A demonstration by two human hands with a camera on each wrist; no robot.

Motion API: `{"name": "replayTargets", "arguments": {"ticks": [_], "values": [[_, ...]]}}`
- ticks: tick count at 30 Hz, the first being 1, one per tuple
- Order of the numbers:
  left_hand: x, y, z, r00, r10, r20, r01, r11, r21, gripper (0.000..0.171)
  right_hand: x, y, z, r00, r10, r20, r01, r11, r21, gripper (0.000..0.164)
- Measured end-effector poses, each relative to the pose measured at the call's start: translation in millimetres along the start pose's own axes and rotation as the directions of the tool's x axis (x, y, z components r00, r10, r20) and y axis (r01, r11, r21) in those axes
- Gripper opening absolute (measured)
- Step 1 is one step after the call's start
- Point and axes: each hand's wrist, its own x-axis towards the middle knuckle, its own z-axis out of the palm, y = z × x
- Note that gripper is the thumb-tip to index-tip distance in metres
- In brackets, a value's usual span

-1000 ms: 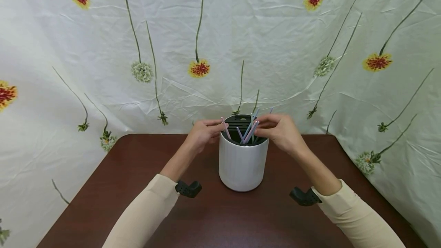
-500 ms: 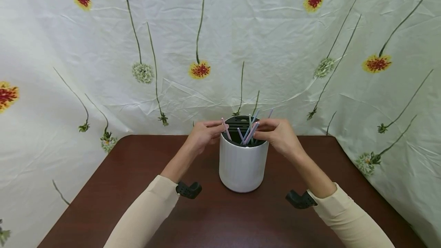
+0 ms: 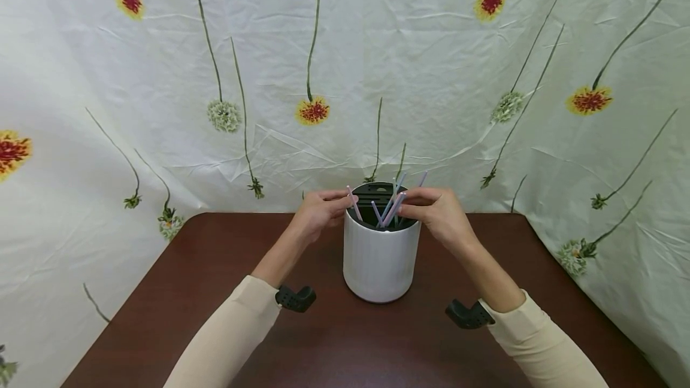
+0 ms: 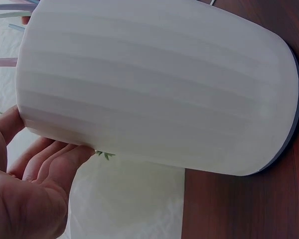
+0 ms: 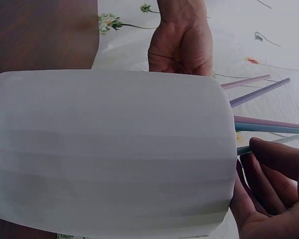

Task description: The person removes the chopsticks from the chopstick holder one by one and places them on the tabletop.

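A white utensil holder (image 3: 380,265) with a dark slotted insert (image 3: 377,191) stands upright on the table. Several pastel straws (image 3: 398,205) in pink, purple, blue and green lean out of its top. My left hand (image 3: 319,211) grips the holder's left side at the rim, fingertips against the outer wall in the left wrist view. My right hand (image 3: 439,211) is at the right rim. In the right wrist view, a fingertip and thumb of it pinch a pale green straw (image 5: 286,139) just above the rim. The straws' lower ends are hidden inside the holder.
The dark reddish-brown table (image 3: 345,346) stretches out around the holder. Behind and at the sides hangs a pale cloth (image 3: 442,47) printed with flowers. Each wrist wears a black camera mount (image 3: 295,298) on its cuff.
My right hand has come slightly down and inward at the rim, with its forearm shifting left. The left hand and the holder have stayed in place.
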Motion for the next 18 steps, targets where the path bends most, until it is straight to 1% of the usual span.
{"name": "replayTargets", "arguments": {"ticks": [4,10,18], "values": [[-0.5,0.3,0.1,1.000,-0.002,0.000,0.002,1.000,-0.003,0.039,-0.4,-3.3,-2.0,1.000,0.017,-0.012,-0.016,0.998,0.064,0.026],[-0.3,0.4,0.4,1.000,-0.010,-0.002,0.010,1.000,-0.003,0.038,0.2,-11.0,-8.4,1.000,0.029,-0.004,-0.028,0.986,0.163,0.032],[-0.1,0.5,0.6,1.000,-0.008,0.000,0.008,1.000,-0.013,0.038,3.4,-23.4,-19.5,1.000,-0.012,-0.025,0.018,0.970,0.241,0.035]]}}
